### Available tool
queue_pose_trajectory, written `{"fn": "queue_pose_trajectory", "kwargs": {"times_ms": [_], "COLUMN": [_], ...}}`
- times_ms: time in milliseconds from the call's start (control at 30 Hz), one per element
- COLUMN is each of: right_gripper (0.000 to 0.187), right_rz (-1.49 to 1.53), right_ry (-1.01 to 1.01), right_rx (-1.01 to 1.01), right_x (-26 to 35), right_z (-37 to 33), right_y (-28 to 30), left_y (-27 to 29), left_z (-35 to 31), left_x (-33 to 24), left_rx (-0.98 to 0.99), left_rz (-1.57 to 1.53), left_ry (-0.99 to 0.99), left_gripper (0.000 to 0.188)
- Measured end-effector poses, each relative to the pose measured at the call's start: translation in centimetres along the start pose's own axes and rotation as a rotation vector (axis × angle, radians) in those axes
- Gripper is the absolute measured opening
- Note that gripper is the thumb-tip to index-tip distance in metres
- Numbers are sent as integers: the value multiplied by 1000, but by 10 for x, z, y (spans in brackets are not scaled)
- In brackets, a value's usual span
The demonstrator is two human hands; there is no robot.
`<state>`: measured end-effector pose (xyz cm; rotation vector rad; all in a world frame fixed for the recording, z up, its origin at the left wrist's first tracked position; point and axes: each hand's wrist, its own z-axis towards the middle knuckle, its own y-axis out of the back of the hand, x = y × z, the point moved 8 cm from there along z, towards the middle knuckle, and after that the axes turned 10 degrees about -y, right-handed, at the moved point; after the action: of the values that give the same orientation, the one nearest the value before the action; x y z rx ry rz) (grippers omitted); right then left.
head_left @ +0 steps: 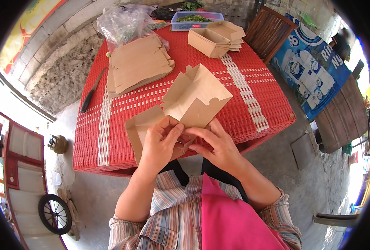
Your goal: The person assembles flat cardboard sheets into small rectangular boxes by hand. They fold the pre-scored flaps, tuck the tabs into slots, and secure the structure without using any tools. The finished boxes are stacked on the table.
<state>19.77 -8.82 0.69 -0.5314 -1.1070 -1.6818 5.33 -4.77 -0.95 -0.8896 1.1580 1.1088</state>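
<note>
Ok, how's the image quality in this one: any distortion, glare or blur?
Head view: fisheye distortion curves the near edge of the table, with black corners; head view: glare washes out parts of the far left and right; head view: the cardboard box and fingers look fairly sharp.

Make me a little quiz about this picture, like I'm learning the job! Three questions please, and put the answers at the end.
1. Pick one. What are the left hand and the right hand both touching?
A) the clear plastic bag
B) the cardboard box
C) the black wheel

2. True or false? The knife lies to the left of the flat cardboard stack on the table.

3. Fill the gap. The leafy bits in the plastic tub are coloured ____.

Key: 1. B; 2. True; 3. green
</note>
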Motion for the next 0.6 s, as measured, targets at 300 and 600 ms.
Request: {"fn": "queue_pose_trajectory", "kwargs": {"times_ms": [300,600], "right_gripper": [21,22], "right_rz": [-137,41], "right_ry": [90,101], "right_rx": [103,-109], "right_x": [7,11], "right_z": [1,-4], "right_y": [-12,8], "left_y": [8,14], "left_z": [3,-14], "left_x": [-20,-38], "left_rx": [9,21], "left_rz": [134,91], "left_ry": [-176,-110], "left_gripper": [16,9]}}
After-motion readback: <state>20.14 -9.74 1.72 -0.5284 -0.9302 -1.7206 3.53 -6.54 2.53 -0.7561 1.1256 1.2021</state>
